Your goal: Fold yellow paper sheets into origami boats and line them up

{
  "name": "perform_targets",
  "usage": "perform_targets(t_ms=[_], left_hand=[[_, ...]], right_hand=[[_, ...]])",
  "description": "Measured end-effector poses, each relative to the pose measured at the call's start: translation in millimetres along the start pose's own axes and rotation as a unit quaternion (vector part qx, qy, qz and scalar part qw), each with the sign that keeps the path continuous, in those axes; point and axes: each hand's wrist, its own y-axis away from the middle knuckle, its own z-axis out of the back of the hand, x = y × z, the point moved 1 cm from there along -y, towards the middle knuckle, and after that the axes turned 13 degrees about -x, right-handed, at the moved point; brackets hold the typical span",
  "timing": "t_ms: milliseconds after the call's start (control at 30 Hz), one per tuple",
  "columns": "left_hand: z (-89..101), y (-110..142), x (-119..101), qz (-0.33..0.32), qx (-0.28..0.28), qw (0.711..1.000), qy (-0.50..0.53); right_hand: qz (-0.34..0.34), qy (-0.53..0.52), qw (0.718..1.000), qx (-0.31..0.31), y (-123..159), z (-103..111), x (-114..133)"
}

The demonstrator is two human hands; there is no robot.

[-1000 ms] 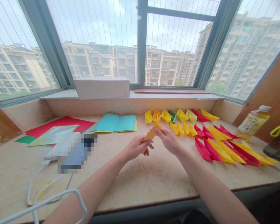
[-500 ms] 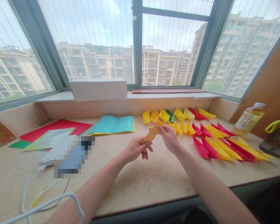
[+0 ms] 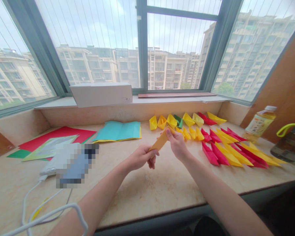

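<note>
A folded strip of yellow-orange paper (image 3: 159, 141) is held up above the counter, tilted with its far end to the right. My left hand (image 3: 143, 157) pinches its lower end, thumb on top and fingers curled beneath. At the upper end my right hand (image 3: 177, 141) grips it between thumb and fingers; some of those fingers are hidden behind the paper. Just beyond my right hand stand small folded paper boats, among them a yellow one (image 3: 172, 121) and a green one (image 3: 178, 121). Red folded boats (image 3: 210, 154) and yellow ones (image 3: 229, 155) lie to the right.
Blue paper (image 3: 118, 130) lies over yellow sheets at the back. Left are red paper (image 3: 61, 136), a white device (image 3: 60, 159) with a white cable (image 3: 51, 216), and a blurred-out object (image 3: 75, 167). A drink bottle (image 3: 259, 123) and dark bottle (image 3: 288, 144) stand right; a white box (image 3: 102, 95) sits on the sill.
The view has swung slightly to the right. Both hands keep hold of the yellow-orange paper, and more of its strip shows between them as my right hand sits a little farther from the left.
</note>
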Motion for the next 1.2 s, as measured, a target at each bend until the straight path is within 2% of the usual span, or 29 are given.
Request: perform_targets(t_ms=[167,300,400,500,600,733,900,1000,1100,1200], left_hand=[[3.8,-3,-3,-0.015,-0.072,0.997,-0.001],[12.4,-9,-2,-0.053,-0.219,0.972,0.062],[22.1,-12,-1,-0.091,-0.304,0.941,0.117],[27.7,-14,0,-0.113,-0.336,0.924,0.144],[27.0,-14,-1,-0.116,-0.348,0.920,0.139],[24.6,-12,-1,-0.122,-0.362,0.917,0.113],[28.9,-11,-3,-0.147,-0.421,0.891,0.080],[29.5,-9,-4,-0.155,-0.430,0.883,0.107],[23.4,-8,-4,-0.143,-0.379,0.904,0.138],[12.0,-6,-2,-0.118,-0.275,0.947,0.119]], right_hand=[[0.016,0.005,1.000,-0.027,-7,5,1],[0.005,0.013,0.999,-0.050,-13,11,0],[-0.018,0.061,0.998,-0.006,-14,12,-5],[-0.037,0.094,0.994,0.044,-12,10,-9],[-0.043,0.100,0.992,0.061,-10,8,-11],[-0.014,0.107,0.993,0.054,-10,8,-10],[-0.013,0.097,0.993,0.070,-7,5,-6],[-0.028,0.072,0.994,0.077,-2,0,0],[-0.076,0.026,0.994,0.074,3,-3,3],[-0.152,-0.016,0.983,0.098,9,-5,1]])
